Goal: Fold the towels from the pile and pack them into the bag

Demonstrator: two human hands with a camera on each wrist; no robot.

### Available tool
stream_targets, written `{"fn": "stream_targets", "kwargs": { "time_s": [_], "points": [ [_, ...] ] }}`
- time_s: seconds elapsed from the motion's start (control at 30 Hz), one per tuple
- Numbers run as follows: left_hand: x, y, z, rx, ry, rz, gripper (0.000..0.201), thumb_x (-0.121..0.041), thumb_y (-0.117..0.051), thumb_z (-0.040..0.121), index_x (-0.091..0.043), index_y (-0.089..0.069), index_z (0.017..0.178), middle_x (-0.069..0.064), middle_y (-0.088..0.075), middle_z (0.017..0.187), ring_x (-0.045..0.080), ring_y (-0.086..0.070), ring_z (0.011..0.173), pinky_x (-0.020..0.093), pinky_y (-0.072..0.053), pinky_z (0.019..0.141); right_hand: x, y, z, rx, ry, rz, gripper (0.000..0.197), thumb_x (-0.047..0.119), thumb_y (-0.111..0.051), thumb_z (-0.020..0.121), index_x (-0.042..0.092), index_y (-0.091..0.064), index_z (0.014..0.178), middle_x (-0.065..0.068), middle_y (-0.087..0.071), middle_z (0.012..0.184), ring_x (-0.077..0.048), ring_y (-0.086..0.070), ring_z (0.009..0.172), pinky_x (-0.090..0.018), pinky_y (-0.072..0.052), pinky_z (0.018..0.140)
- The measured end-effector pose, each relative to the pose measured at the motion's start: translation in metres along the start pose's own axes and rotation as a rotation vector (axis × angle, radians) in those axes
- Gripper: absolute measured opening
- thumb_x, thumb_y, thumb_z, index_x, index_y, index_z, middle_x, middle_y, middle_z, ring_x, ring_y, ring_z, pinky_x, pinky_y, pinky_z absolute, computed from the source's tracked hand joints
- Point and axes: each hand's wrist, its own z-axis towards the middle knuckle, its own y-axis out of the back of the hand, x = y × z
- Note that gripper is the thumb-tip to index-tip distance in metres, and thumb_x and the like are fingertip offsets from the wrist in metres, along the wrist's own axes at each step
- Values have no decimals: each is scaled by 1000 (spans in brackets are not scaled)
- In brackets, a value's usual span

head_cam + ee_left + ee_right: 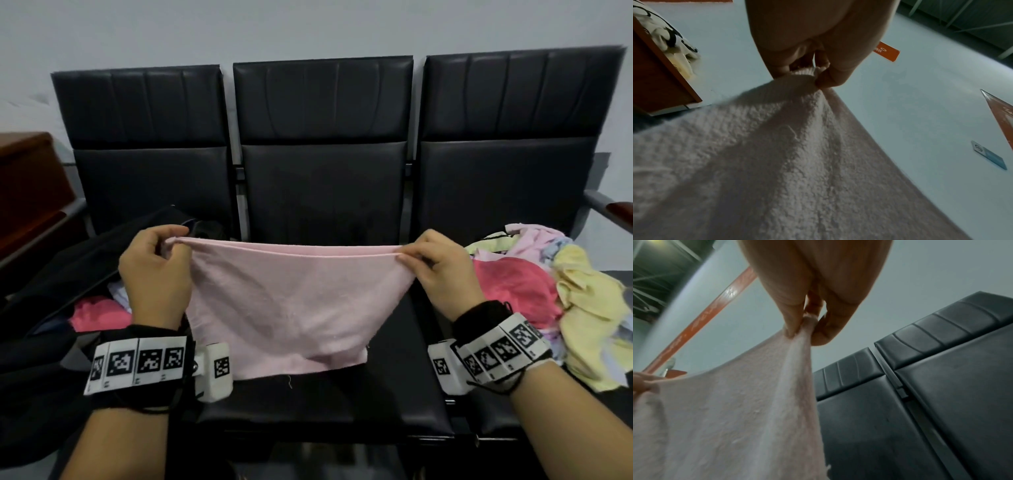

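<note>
A: status on hands?

B: left hand (156, 270) pinches the top-left corner of the pale pink towel (291, 298), thumb and fingers curled on it. Right hand (442, 270) pinches the top-right corner the same way. Left wrist view confirms the left hand (818, 48) has the towel (777, 162) bunched between its fingertips.

A: towel position?

B: held up between both hands over the middle seat (318, 404) of the black three-seat bench. Top edge is doubled, two layers visible. Bottom edge is down on the seat cushion.

A: right wrist cam?

B: right hand (813, 288) pinching the towel (725, 418), the other hand on the far corner at the left edge of frame.

A: bag and pile?

B: black bag (68, 274) open on the left seat, pink and white fabric inside. Pile (555, 291) on the right seat: pink, yellow, pastel towels, loose.
</note>
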Motion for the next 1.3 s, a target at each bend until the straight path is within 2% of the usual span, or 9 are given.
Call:
{"fn": "stream_targets", "kwargs": {
  "time_s": [0.2,0.37,0.43,0.6,0.73,0.87,1.0,1.13,1.3],
  "points": [
    [-5,8,4,-4,-37,30,26,-8,-51,84,-24,-70,94,3,-71,97,21,-66,93,36,-55,87,8,15,6,3,2,42,18,5,-75,83,22,-70,82,9,-66,85,-6,-63,82,-9,-43,74],
    [-9,12,-1,-21,-58,-10,25,-7,-52,82,-20,-71,92,3,-70,90,15,-64,81,13,-48,72,13,25,3,-69,-110,149,25,9,-74,84,27,-72,100,18,-69,91,3,-63,85,-7,-44,76],
    [-11,13,-1,-30,-62,-24,24,-10,-52,80,-21,-71,91,0,-69,85,12,-62,76,15,-47,69,14,29,6,-103,-101,127,20,13,-73,86,30,-72,97,18,-69,89,2,-63,85,-7,-44,75],
    [-7,1,4,-4,-51,-35,23,-13,-52,76,-27,-70,82,-13,-66,76,4,-60,69,16,-47,67,11,29,21,-165,-211,138,14,23,-69,88,30,-65,77,19,-66,74,-2,-60,67,-17,-47,61],
    [12,-25,9,106,43,33,23,-7,-54,80,-22,-71,83,-10,-66,76,17,-65,82,22,-47,73,-1,8,37,-157,-410,368,16,16,-64,92,17,-62,77,-5,-63,68,-22,-68,54,-25,-45,41],
    [17,-41,22,129,82,53,21,-6,-54,84,-20,-70,86,0,-69,83,27,-66,87,41,-55,82,-8,-6,53,-143,-432,419,10,9,-61,93,7,-65,85,-13,-72,86,-28,-73,83,-41,-60,72],
    [0,-40,46,76,-47,4,18,-8,-52,88,-16,-69,92,4,-69,93,27,-66,90,44,-56,83,2,9,73,-264,-298,447,11,13,-63,92,22,-69,89,1,-74,100,-9,-68,92,-24,-53,83],
    [-6,-32,46,105,-135,-76,18,-15,-51,88,-28,-63,93,-12,-64,90,2,-61,84,17,-50,77,11,24,57,-312,-222,468,8,16,-63,94,21,-68,90,6,-75,102,-9,-68,99,-19,-52,87],
    [30,-31,8,217,-30,-123,19,-10,-50,81,-24,-63,81,-11,-64,82,8,-58,80,26,-46,75,-11,7,-8,-209,-285,434,21,8,-62,95,25,-62,82,16,-65,74,6,-56,69,-9,-44,65]
  ]
}}
